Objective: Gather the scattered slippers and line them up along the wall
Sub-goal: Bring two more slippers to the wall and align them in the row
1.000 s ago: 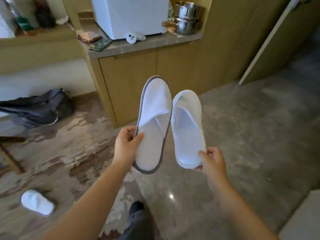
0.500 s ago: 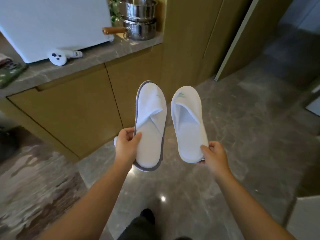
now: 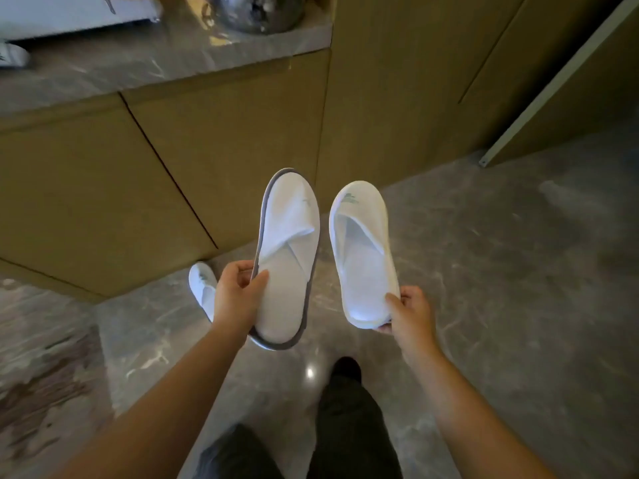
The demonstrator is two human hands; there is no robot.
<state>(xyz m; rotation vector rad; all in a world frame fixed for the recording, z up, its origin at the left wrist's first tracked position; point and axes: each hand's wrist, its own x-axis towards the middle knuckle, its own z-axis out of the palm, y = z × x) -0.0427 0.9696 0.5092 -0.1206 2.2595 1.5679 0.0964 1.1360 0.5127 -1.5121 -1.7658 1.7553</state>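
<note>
My left hand [image 3: 238, 295] grips the heel edge of a white slipper with a grey rim [image 3: 288, 250], held toe-forward in the air. My right hand [image 3: 409, 311] pinches the heel of an all-white slipper with a small green logo [image 3: 363, 247], held beside the first with a narrow gap between them. A third white slipper [image 3: 202, 286] lies on the floor close to the cabinet base, partly hidden behind my left hand.
A wooden cabinet [image 3: 173, 160] with a grey stone top [image 3: 138, 67] stands right ahead, carrying a white appliance [image 3: 69, 12] and a steel pot [image 3: 259, 12]. A taller wooden panel [image 3: 415, 81] continues to the right. Polished grey floor [image 3: 518, 271] spreads right; my legs [image 3: 345, 426] are below.
The view has come closer to the cabinet and tilted down. Both slippers stay in my hands. A slipper on the floor by the cabinet base has come into view.
</note>
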